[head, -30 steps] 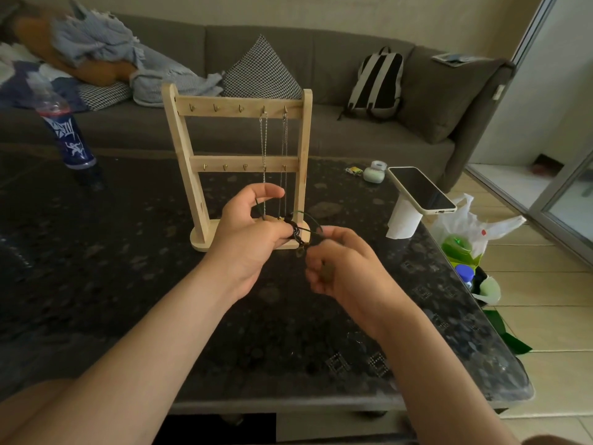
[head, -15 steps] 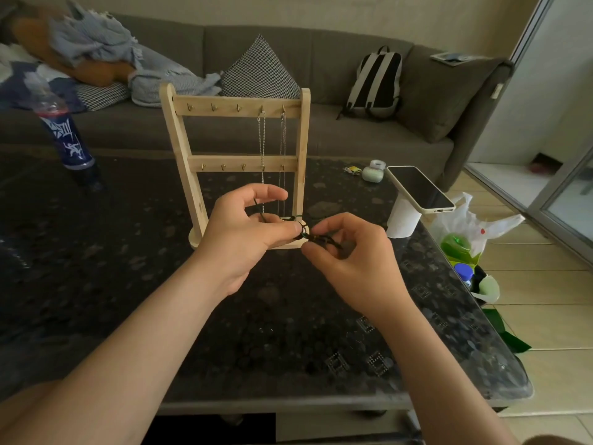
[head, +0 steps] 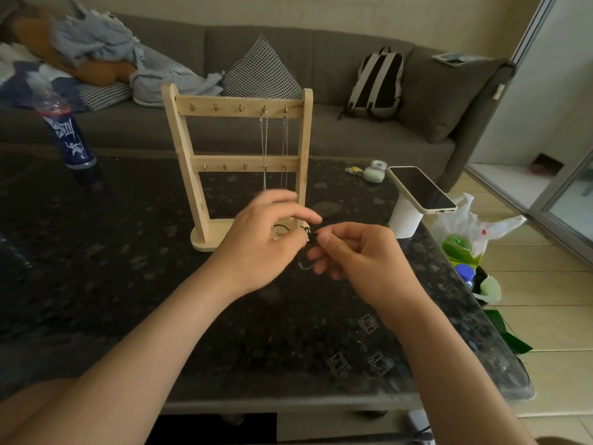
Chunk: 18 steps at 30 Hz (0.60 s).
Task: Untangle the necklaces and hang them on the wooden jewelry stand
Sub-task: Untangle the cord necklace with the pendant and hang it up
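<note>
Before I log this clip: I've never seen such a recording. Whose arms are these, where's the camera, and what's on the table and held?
No machine here: a person works with bare hands, filmed by one camera worn on their head, looking forward and down. The left hand and right hand meet over a dark stone table. The right hand pinches a black cord necklace; the blurred left hand appears to grip its other part. Behind stands the wooden jewelry stand, two silver chains hanging from its top bar. Also on the table: a phone on a white holder, a plastic bottle and a small pale case.
</note>
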### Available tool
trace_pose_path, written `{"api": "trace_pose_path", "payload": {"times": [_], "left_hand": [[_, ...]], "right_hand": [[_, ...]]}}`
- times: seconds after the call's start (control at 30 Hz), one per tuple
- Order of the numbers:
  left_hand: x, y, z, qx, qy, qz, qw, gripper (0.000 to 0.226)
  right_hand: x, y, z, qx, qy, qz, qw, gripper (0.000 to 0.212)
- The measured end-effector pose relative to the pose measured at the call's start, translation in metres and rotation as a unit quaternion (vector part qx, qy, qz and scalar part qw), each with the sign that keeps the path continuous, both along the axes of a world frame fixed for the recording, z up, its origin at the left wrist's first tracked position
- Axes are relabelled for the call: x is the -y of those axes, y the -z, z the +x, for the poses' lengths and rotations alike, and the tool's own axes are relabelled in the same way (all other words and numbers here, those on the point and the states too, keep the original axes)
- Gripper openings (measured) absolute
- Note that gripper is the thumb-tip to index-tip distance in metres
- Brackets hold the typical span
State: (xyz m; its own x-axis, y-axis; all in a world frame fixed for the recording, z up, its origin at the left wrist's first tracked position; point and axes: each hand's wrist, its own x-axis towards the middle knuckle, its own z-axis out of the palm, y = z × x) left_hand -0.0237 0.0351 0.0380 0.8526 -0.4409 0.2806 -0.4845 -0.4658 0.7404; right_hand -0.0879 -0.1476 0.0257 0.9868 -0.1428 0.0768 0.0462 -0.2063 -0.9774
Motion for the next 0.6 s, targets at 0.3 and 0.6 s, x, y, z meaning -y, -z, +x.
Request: {"api": "trace_pose_path", "payload": {"times": [0.3, 0.6], "left_hand": [[-0.0071, -0.0051, 0.0035, -0.050, 0.069, -0.049, 0.995, 0.021], [-0.0049, -0.0039, 0.0011, -0.129, 0.085, -0.062, 0.986, 0.021]], "right_hand": [[0.0071, 0.0011, 0.0001, -0.015, 0.015, 0.081, 0.996, 0.028], [0.0061, -0.0071, -0.0019, 0.011, 0.021, 0.109, 0.994, 0.027]]}}
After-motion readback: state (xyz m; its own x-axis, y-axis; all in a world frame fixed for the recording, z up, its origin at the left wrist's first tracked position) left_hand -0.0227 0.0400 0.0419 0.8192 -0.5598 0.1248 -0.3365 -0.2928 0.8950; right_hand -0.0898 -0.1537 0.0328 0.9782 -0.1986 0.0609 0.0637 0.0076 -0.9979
